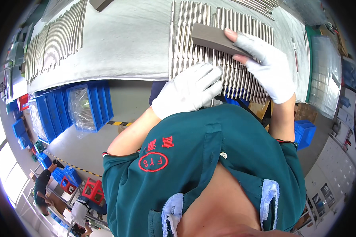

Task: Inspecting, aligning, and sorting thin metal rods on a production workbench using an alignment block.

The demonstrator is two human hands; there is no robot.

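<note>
In my white-gloved right hand (271, 65) is a long grey-brown rectangular block (213, 37), thumb and bare-tipped fingers closed round its right end. The block lies across a dense row of shiny metal rods (241, 79) on the table. My left hand (192, 89), also gloved in white, is closed at the near side of the rods, its fingers curled over one metal rod (214, 56). That rod runs beneath the block, and its near end shows below my fingers. The left fingertips and the grip itself are partly hidden.
The rods lie on a pale cloth-covered table (122, 43). Another row of rods (55, 43) is at the left, and a second dark block (99, 4) at the far edge. Blue crates (99, 106) stand below the table's left part. Clear plastic sheeting (325, 75) is at the right.
</note>
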